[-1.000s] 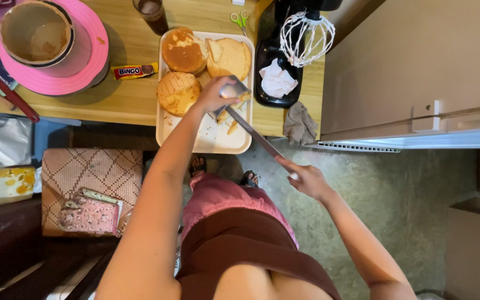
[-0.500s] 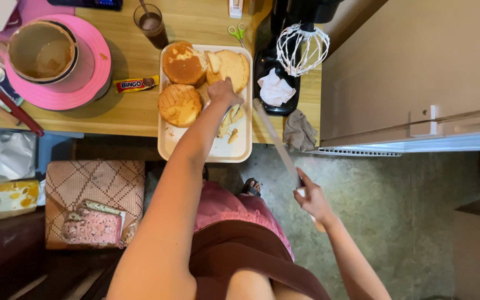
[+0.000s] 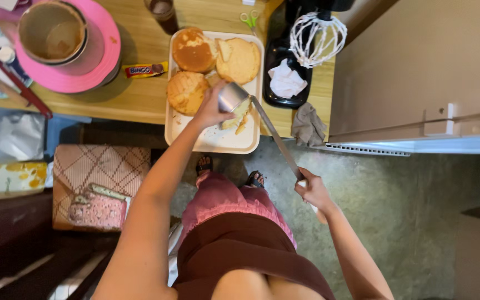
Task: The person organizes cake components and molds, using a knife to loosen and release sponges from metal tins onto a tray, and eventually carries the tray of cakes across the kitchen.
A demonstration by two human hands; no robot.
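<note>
The white tray [image 3: 213, 141] sits at upper centre of the frame, on the near edge of the desk [image 3: 140, 91]. It carries three round cakes [image 3: 194, 50] and loose crumbs by the left hand. The left hand [image 3: 209, 108] has its fingers clenched around a metal cup [image 3: 231, 95], tilted over the tray. The right hand [image 3: 313, 191], at centre right and off the desk, grips the handle of a long knife [image 3: 276, 136]; the blade runs up-left to the tray, its tip just beside the cup. At upper left, a brown bowl [image 3: 51, 30] stands on a pink stand [image 3: 93, 69]; its contents cannot be made out. A small yellow-and-red wrapped bar [image 3: 144, 70] lies between the stand and the tray. Right of the tray, a black dish [image 3: 284, 83] holds crumpled white paper; a whisk [image 3: 318, 39] hangs above it. A grey cloth [image 3: 308, 125] lies at the desk edge.
</note>
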